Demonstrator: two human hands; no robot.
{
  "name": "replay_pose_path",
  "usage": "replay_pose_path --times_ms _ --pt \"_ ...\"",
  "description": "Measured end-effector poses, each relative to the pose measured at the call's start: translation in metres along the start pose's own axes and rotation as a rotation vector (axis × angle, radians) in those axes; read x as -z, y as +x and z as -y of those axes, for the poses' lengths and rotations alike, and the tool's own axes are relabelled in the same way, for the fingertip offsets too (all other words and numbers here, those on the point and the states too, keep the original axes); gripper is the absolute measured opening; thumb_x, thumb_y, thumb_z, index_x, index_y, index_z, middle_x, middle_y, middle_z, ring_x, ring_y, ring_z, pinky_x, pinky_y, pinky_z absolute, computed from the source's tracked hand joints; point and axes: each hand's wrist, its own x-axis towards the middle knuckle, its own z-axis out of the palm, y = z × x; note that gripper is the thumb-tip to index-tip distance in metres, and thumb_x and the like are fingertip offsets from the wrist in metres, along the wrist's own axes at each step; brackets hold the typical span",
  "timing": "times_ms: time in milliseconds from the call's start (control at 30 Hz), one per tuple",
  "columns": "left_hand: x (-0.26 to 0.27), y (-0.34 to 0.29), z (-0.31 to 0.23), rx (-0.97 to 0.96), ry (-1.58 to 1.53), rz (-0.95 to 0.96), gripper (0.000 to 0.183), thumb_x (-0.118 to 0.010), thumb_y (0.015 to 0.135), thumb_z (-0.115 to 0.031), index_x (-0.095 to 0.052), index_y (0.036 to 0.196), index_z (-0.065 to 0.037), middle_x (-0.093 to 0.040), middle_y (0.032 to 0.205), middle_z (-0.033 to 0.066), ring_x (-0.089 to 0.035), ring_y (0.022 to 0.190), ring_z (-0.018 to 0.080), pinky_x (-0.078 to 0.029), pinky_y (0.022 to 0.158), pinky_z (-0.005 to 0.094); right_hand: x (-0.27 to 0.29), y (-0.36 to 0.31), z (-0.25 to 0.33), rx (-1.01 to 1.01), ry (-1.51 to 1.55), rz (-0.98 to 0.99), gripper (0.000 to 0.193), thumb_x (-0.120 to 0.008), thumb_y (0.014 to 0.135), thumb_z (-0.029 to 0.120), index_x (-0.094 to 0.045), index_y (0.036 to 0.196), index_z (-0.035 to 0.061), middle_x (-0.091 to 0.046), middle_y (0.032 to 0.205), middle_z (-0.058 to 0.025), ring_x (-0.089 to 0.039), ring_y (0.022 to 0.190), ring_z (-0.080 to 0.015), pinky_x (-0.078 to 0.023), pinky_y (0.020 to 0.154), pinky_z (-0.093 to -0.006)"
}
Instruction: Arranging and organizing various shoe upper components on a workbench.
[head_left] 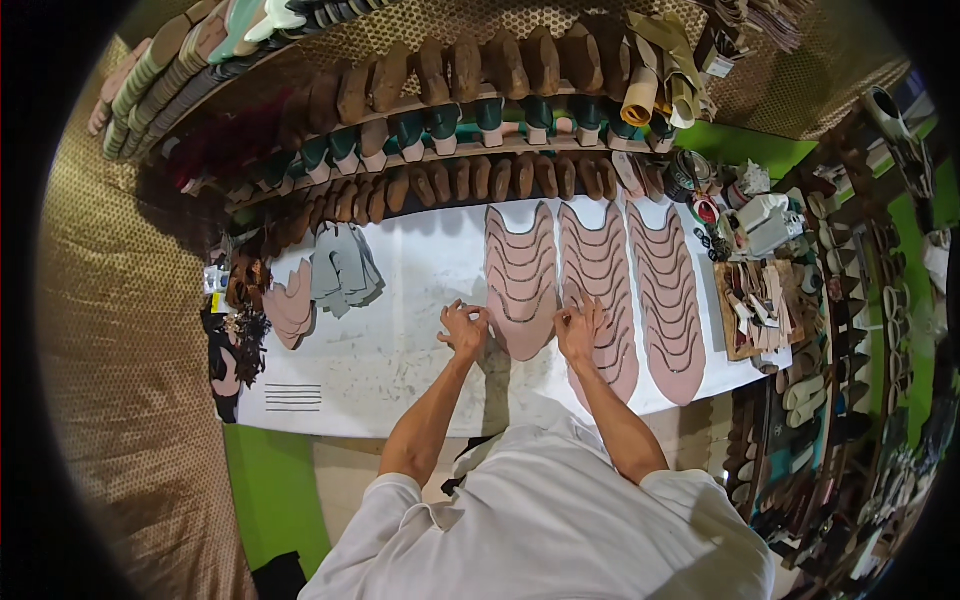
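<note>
Pink shoe-upper pieces lie overlapped in three columns on the white-covered worktable, their curved inner edges lined in dark. The lowest pink piece (pixel 524 342) of the left column lies between my hands. My left hand (pixel 465 328) is at its left side, thumb and forefinger pinched together, other fingers raised. At its right side my right hand (pixel 578 328) pinches in the same way, its other fingers spread over the middle column (pixel 603 350). Whatever is between the fingertips is too small to see. The right column (pixel 672 310) stands apart from both hands.
Several thin dark strips (pixel 293 397) lie at the table's near left. Grey cut pieces (pixel 345 268) and pink pieces (pixel 291 308) are stacked at the left. Brown shoe lasts (pixel 480 180) line the back. A wooden tray (pixel 740 340) and tins stand at the right.
</note>
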Motion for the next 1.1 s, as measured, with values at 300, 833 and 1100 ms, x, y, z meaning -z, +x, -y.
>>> replay_pose_path --times_ms 300,833,1100 --pt "-0.006 0.001 -0.01 0.05 0.035 0.005 0.03 -0.075 0.084 -0.048 -0.083 0.095 -0.02 -0.044 0.159 0.0147 -0.018 0.155 0.0419 -0.008 0.107 0.0829 0.001 0.008 -0.002 -0.021 -0.081 -0.002 0.017 -0.072 0.088 0.027 -0.078 0.093 0.011 -0.044 0.16 -0.0164 -0.024 0.153 -0.0462 -0.007 0.119 -0.0713" --pt "-0.014 0.004 -0.008 0.047 0.132 0.032 0.027 -0.075 0.085 -0.04 -0.08 0.102 -0.02 -0.031 0.167 0.0135 -0.012 0.157 0.0437 -0.007 0.107 0.0845 0.009 0.007 0.007 -0.014 -0.178 0.007 0.017 -0.076 0.086 0.024 -0.077 0.097 0.0115 -0.047 0.155 -0.0128 -0.028 0.152 -0.0407 -0.004 0.122 -0.0683" --pt "-0.003 -0.016 0.032 -0.025 0.085 -0.115 0.053 -0.076 0.084 -0.04 -0.066 0.134 -0.026 -0.028 0.168 0.0166 -0.013 0.157 0.0424 -0.009 0.107 0.0836 0.006 -0.005 0.024 0.179 -0.245 0.023 0.04 -0.079 0.085 0.029 -0.069 0.122 0.0182 -0.046 0.156 -0.012 -0.033 0.149 -0.0397 -0.01 0.12 -0.0693"
